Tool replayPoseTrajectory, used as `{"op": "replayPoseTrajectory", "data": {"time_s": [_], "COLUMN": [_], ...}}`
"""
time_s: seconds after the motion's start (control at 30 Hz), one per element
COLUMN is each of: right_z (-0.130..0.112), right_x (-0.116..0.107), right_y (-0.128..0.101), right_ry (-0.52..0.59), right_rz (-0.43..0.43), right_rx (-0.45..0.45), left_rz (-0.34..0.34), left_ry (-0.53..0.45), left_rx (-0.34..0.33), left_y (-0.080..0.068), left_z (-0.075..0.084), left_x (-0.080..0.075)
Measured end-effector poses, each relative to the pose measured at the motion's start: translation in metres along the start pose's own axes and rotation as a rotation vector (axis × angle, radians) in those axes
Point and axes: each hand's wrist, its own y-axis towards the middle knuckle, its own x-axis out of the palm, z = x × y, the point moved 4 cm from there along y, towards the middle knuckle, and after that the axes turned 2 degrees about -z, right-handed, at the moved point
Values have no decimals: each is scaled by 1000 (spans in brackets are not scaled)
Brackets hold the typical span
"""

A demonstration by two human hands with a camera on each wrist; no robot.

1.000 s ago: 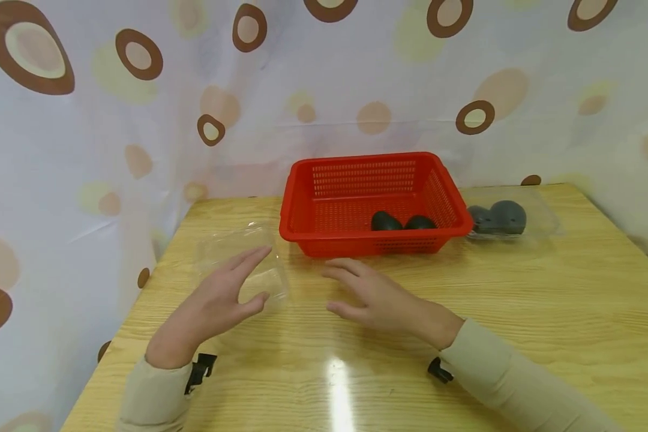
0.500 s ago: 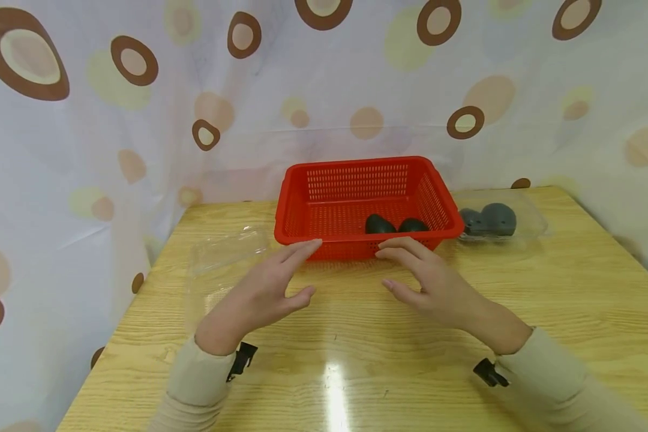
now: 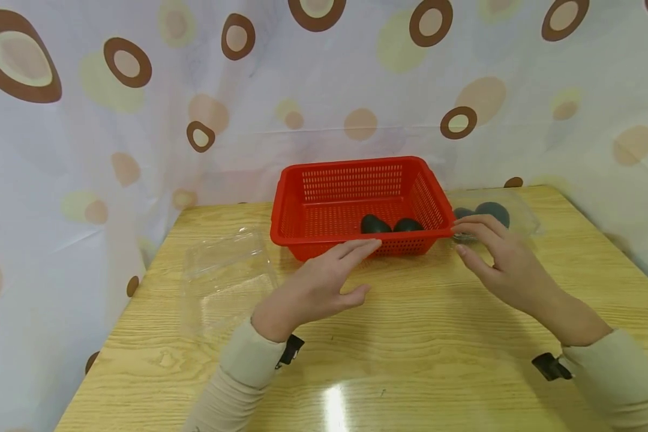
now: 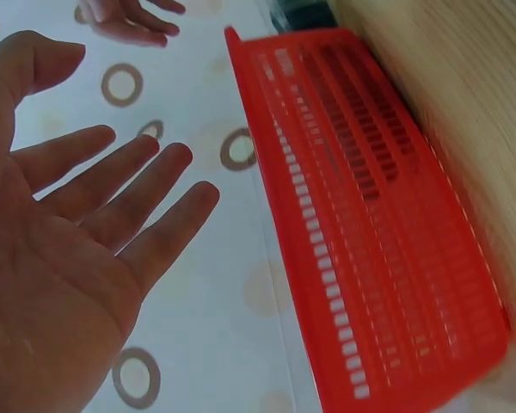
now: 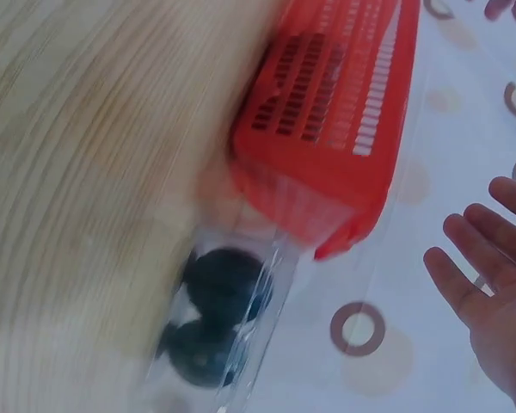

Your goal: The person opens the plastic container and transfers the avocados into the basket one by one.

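Hands spread over table by red basket

Both hands hover above the wooden table [image 3: 410, 336] with fingers straight and holding nothing. The left hand [image 3: 315, 288] is spread, palm turned inward, its fingertips just at the near wall of the red basket [image 3: 351, 198]; whether they touch it cannot be told. The left wrist view shows the same palm [image 4: 60, 249] open beside the basket's slotted wall [image 4: 370, 224]. The right hand [image 3: 504, 261] is also open, fingers extended toward the basket's right near corner and the clear box [image 3: 510, 207] just beyond it. That box stands right of the basket, close to it, and holds two dark round fruits [image 3: 491, 211]; the right wrist view shows them blurred inside the clear plastic [image 5: 215, 318]. Two more dark fruits [image 3: 391, 225] lie side by side in the basket, at its near right part. A second clear box [image 3: 224, 276] lies open on the table left of the basket, apart from the left hand. A spotted curtain [image 3: 140, 120] hangs behind.
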Motion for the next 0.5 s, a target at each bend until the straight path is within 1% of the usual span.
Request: {"op": "replayPoseTrajectory", "data": {"time_s": [0.13,0.27,0.37,0.5], "right_z": [18,40,57,76], "right_x": [-10,-16,-19,-22], "right_y": [-7,-13,-18,-22], "right_ry": [-72,-90,-82,-70], "right_rz": [23,15,-33,-112], "right_rx": [62,151,246,371], "left_rz": [-59,-128,-160,-173], "left_ry": [-19,-16,-7,-10], "left_rx": [24,52,84,130], "left_y": [19,38,52,69], "left_z": [11,25,34,44], "left_x": [11,21,30,40]}}
